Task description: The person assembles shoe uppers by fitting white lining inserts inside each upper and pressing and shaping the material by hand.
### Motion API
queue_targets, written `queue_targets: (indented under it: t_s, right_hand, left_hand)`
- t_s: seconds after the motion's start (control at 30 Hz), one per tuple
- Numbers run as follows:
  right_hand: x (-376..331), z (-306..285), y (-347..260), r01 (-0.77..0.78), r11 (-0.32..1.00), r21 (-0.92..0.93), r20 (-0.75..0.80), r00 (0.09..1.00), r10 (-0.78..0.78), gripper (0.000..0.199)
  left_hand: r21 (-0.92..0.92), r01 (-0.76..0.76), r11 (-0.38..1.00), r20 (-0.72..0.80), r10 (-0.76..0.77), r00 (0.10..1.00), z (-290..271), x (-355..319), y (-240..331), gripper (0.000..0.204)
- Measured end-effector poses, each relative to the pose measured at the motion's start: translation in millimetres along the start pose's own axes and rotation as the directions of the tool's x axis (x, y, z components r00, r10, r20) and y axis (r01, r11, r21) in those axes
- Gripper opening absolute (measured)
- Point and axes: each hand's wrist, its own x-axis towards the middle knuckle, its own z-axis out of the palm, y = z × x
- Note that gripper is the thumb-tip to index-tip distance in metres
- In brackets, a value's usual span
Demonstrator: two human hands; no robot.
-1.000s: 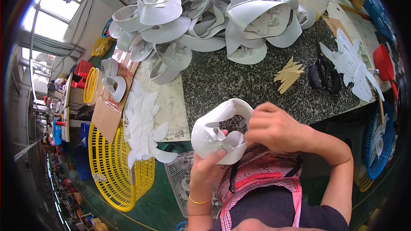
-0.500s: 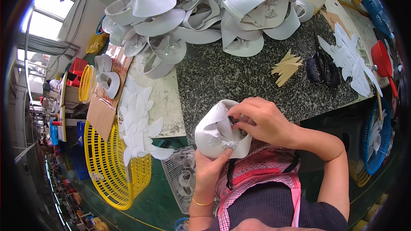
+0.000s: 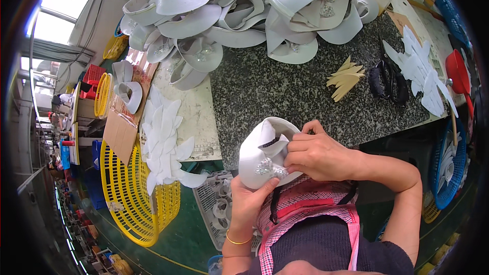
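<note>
R hand shifted from mouth of white upper to its R edge, fingers pinched there; L hand clamps lower edge nr rhinestones.

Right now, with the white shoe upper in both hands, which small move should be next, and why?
Perhaps the right hand could gently straighten the inner flap of the white shoe upper: it looks bent across the opening, that hand is beside it, and the left hand supports the front near the rhinestone ornament.
</note>
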Motion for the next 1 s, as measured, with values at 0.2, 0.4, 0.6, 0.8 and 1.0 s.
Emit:
queue_targets:
  t_s: [0.2,0.4,0.6,0.8,1.0]
  right_hand:
    - [3.5,-12.6,5.5,0.170,0.974,-0.152,0.223,0.966,-0.134,0.009]
    - [8.1,-18.2,7.4,-0.022,0.981,0.192,0.028,0.999,0.017,0.023]
    - [19.4,-0.2,4.0,0.034,0.999,0.030,-0.081,0.996,-0.032,0.023]
    - [26.2,1.0,-2.3,-0.053,0.997,0.060,-0.088,0.994,0.059,0.014]
    - [29.6,16.4,1.3,-0.067,0.997,-0.025,-0.271,0.961,0.058,0.012]
  left_hand:
    - [-0.142,0.070,0.987,0.057,-0.063,0.996,-16.5,0.8,-4.1,0.043]
    - [-0.141,0.070,0.988,-0.011,-0.072,0.997,-13.3,-2.2,-12.8,0.046]
    - [-0.066,0.012,0.998,0.005,-0.012,1.000,-9.1,-5.2,-6.2,0.046]
    - [0.049,-0.046,0.998,0.078,0.042,0.996,-5.8,-8.0,-11.6,0.043]
    - [-0.026,-0.090,0.996,0.006,0.090,0.996,0.1,-7.7,-16.2,0.040]
